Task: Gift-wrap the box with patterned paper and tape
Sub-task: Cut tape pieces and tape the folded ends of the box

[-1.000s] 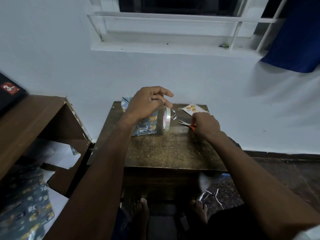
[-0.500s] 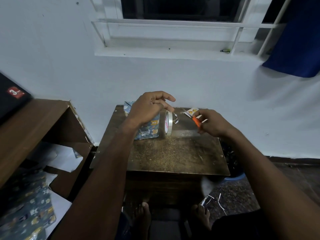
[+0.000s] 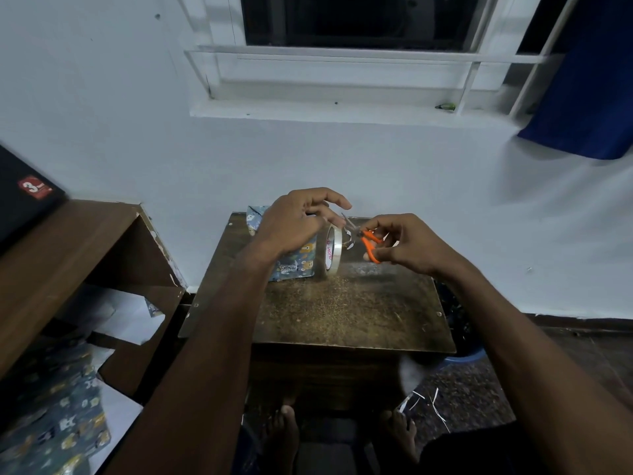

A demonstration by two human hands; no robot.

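A small box (image 3: 301, 265) wrapped in blue patterned paper stands at the back left of the small wooden table (image 3: 342, 310). My left hand (image 3: 294, 221) hovers over it and pinches a strip of clear tape pulled up from the tape roll (image 3: 333, 248), which stands on edge beside the box. My right hand (image 3: 411, 245) grips orange-handled scissors (image 3: 371, 246), blades pointing left at the strip near my left fingertips. Most of the box is hidden behind my left hand.
A brown shelf unit (image 3: 68, 241) stands to the left, with a black box (image 3: 24, 200) on top and loose patterned paper (image 3: 58, 423) below. A blue bin (image 3: 462, 351) and paper scraps (image 3: 428, 402) lie right of the table. A white wall is close behind.
My right hand picked the scissors up off the table and carried them left and up to the tape. My left hand stayed over the box.
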